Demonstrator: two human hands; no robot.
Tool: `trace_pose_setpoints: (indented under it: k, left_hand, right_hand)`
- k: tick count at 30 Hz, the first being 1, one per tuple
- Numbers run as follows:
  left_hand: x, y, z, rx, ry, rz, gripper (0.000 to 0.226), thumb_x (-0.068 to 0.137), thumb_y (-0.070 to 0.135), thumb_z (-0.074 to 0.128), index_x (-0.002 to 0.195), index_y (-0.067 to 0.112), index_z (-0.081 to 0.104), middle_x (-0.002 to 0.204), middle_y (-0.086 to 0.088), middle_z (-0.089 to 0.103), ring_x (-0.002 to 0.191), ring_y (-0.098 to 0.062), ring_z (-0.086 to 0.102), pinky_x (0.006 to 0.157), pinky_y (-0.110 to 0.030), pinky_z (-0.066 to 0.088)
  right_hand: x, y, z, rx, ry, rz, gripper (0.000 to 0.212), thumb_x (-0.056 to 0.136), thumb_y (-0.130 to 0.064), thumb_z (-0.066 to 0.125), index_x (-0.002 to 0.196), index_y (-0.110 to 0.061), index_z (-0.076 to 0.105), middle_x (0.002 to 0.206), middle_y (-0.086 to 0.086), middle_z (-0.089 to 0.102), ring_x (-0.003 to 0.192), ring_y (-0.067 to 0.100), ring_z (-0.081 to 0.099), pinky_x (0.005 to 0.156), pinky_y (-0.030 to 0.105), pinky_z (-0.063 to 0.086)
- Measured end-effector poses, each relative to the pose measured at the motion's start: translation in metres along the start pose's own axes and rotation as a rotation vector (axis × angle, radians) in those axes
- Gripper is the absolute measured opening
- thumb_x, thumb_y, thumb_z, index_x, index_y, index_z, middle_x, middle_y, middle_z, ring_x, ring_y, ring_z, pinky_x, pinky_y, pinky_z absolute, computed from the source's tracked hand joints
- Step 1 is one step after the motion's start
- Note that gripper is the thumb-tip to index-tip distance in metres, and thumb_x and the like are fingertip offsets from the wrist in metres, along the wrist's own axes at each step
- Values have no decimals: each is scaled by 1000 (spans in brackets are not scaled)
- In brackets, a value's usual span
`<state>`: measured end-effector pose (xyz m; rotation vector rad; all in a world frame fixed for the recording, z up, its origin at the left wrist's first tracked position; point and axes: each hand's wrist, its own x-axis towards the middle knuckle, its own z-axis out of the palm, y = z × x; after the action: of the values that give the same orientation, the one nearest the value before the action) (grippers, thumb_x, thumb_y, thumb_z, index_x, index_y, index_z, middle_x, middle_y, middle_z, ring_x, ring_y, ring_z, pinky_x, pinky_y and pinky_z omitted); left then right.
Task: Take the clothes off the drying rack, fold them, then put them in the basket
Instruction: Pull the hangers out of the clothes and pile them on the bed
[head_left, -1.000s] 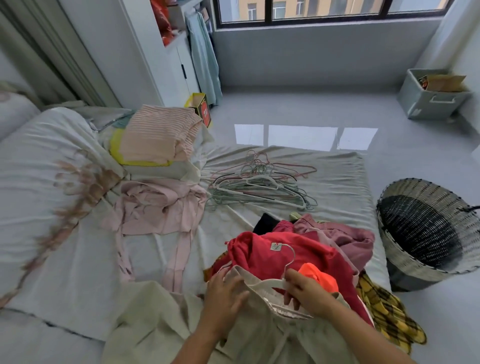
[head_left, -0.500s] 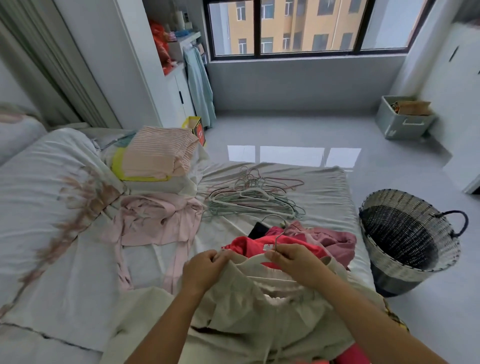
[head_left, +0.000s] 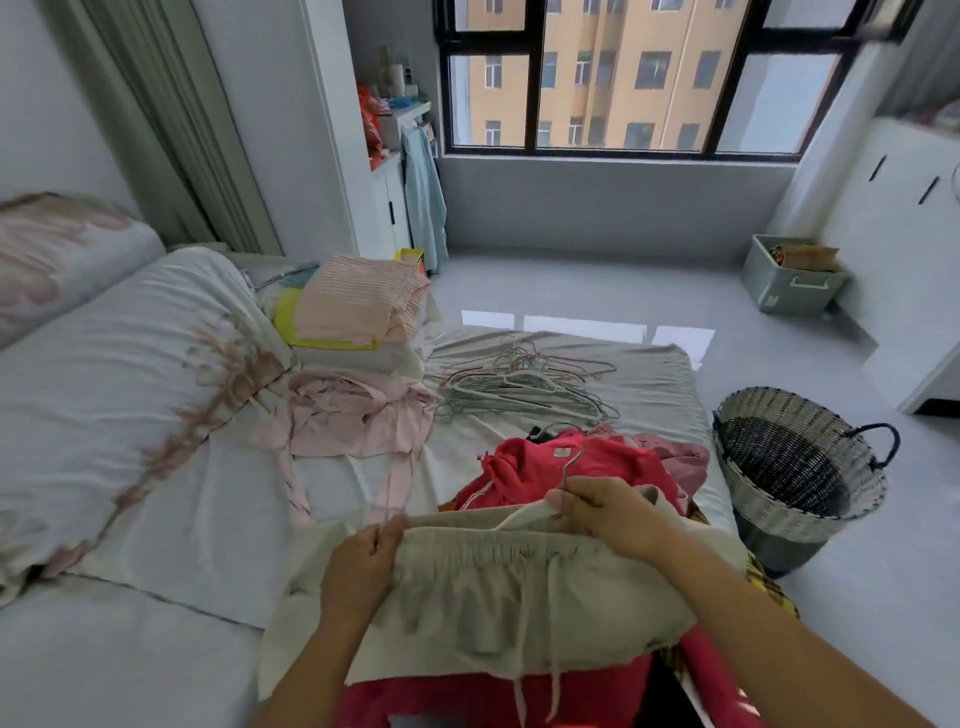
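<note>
Atop red clothes (head_left: 587, 462): beige shorts (head_left: 519, 587); creased

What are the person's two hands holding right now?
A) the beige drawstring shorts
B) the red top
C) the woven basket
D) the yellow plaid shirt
A: the left hand and the right hand both grip the gathered waistband of the beige drawstring shorts, with a hanger poking out by the right hand.

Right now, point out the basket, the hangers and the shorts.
basket (head_left: 795, 512): head view, on its woven front wall.
hangers (head_left: 519, 384): head view, on the middle of the pile.
shorts (head_left: 498, 587): head view, on the fabric below the waistband.
</note>
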<state>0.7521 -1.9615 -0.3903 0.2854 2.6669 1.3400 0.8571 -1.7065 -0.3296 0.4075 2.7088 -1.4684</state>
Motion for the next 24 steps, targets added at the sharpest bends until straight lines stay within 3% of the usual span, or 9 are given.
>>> trace_pose_setpoints:
  k: [5,8,11,13,15,17,19,21,24]
  left_hand:
    - [-7,26,-7,61,90,182,41,98,33,44,59,22,51,53,6,49,56,-7,48,52,-19,34]
    - [-6,38,-1,144,134,275,45,92,43,39,50,28,37,46,10,37,47,-5,40,46,-20,27]
    - [-4,43,12,130,104,306,53,94,38,46,46,30,26,40,10,30,43,-1,35,44,-20,22]
    - [-1,47,24,104,39,304,49,88,50,39,46,29,25,38,9,28,37,-6,36,43,-17,23]
    - [4,52,39,81,-26,280,49,87,54,37,46,28,28,40,8,29,45,-8,47,43,-17,27]
    - [13,64,56,52,-54,261,51,96,39,46,47,29,33,41,7,35,56,2,53,45,-15,29]
    - [24,78,72,1,-89,239,49,95,28,48,48,29,35,40,7,44,57,3,52,47,-15,31]
    - [29,90,90,-54,-154,174,51,92,43,47,45,29,35,43,16,49,55,0,50,47,-16,31]
    - [32,100,117,-132,-226,55,64,68,84,39,47,27,56,51,13,57,53,1,52,52,-14,36]
  right_hand:
    - [-15,-17,-26,57,167,-8,39,94,-28,53,56,-25,47,45,-20,49,46,-5,44,55,11,33]
    - [-17,-4,-39,93,255,17,39,94,-31,53,58,-18,45,45,-14,42,47,-1,39,59,17,32]
    - [-12,18,-50,119,317,87,41,92,-39,53,63,-11,51,48,-12,41,56,9,44,68,30,37]
    - [-4,32,-59,182,317,151,42,92,-39,53,57,-17,59,45,-11,45,58,12,50,72,33,41]
    - [5,44,-69,201,335,215,43,92,-38,54,52,-25,63,42,-10,49,50,8,49,69,30,39]
    - [19,60,-83,219,369,274,34,92,-38,54,64,-26,69,39,-9,51,43,2,47,65,27,37]
    - [35,79,-100,237,398,321,32,92,-37,54,78,-16,74,47,0,59,49,8,52,66,28,38]
    - [51,99,-118,250,396,362,36,92,-36,54,84,-7,74,57,11,62,56,16,53,65,30,39]
    - [73,122,-139,206,354,416,38,93,-34,53,82,-3,71,54,3,53,46,10,46,55,27,35]
